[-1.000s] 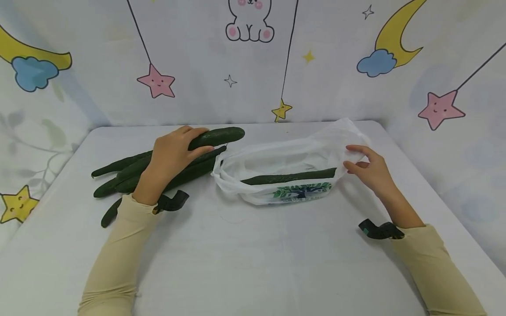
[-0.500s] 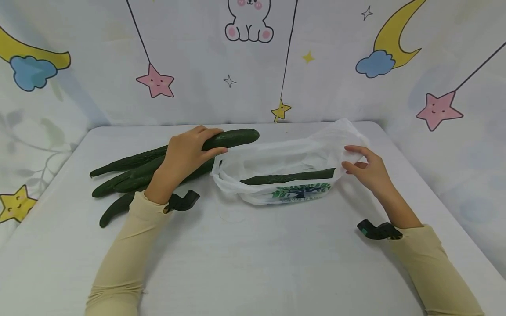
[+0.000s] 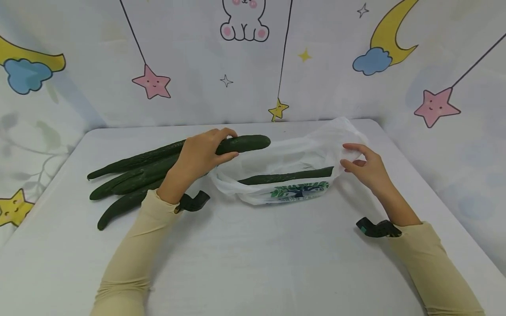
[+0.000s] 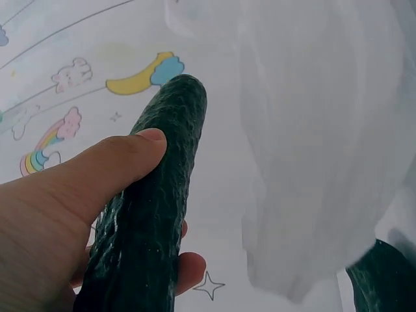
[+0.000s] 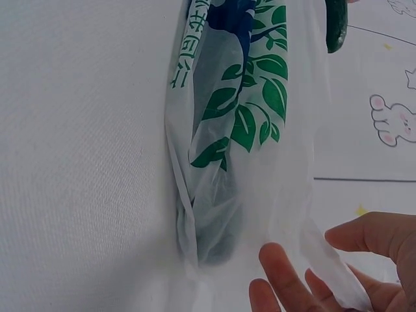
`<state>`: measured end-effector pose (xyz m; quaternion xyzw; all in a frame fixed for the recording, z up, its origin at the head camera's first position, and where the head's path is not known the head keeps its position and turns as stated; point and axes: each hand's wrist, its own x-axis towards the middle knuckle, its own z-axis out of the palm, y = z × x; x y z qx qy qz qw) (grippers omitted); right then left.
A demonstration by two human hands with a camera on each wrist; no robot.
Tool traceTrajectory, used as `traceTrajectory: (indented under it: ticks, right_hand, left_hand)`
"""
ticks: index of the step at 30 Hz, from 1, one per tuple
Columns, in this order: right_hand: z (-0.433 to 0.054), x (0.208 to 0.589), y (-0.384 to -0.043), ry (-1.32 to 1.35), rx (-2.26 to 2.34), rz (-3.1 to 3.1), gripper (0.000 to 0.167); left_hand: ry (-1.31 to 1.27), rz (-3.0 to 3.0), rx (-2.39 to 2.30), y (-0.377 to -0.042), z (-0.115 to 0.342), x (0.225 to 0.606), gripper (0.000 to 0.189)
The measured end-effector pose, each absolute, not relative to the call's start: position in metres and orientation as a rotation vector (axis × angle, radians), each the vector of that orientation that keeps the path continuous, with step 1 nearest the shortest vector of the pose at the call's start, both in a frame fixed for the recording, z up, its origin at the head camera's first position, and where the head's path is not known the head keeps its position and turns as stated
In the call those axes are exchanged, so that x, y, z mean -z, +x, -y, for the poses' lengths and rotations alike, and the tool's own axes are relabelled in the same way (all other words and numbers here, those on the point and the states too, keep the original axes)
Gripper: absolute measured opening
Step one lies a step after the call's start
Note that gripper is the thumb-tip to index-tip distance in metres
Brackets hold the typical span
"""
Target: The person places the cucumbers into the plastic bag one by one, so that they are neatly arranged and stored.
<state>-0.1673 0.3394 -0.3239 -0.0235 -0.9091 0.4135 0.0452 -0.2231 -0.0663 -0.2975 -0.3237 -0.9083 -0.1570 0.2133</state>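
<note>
My left hand (image 3: 199, 154) grips a dark green cucumber (image 3: 249, 143), its rounded end pointing right over the bag's left side in the head view. The left wrist view has the thumb lying along the cucumber (image 4: 153, 195) and fingertips showing on its other side. A white plastic bag (image 3: 245, 195) with a printed tree lies on its side, mouth spread. Inside it rests another cucumber (image 3: 284, 177), partly covered by the film. At the bag's right end my right hand (image 3: 369, 169) holds the film between thumb and fingers, as the right wrist view also shows.
Several more cucumbers (image 3: 134, 180) lie in a loose pile left of the bag, partly behind the left forearm. The white table (image 3: 269, 259) ends at a patterned backdrop (image 3: 189, 52) with stars and moons. A black wrist camera (image 3: 378, 228) sits on each wrist.
My left hand has carried its cucumber rightward from the pile, so its end now overlaps the bag. My right hand has stayed at the bag's right end.
</note>
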Motion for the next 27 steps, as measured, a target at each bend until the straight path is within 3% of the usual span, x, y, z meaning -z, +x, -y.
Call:
traceTrajectory:
  ticks: [27]
  right_hand:
    - [-0.342,0.324,-0.170,-0.105,-1.235,2.794,0.054]
  left_hand:
    - [-1.135,2.618,0.495,-0.222,0.006,0.306,0.044]
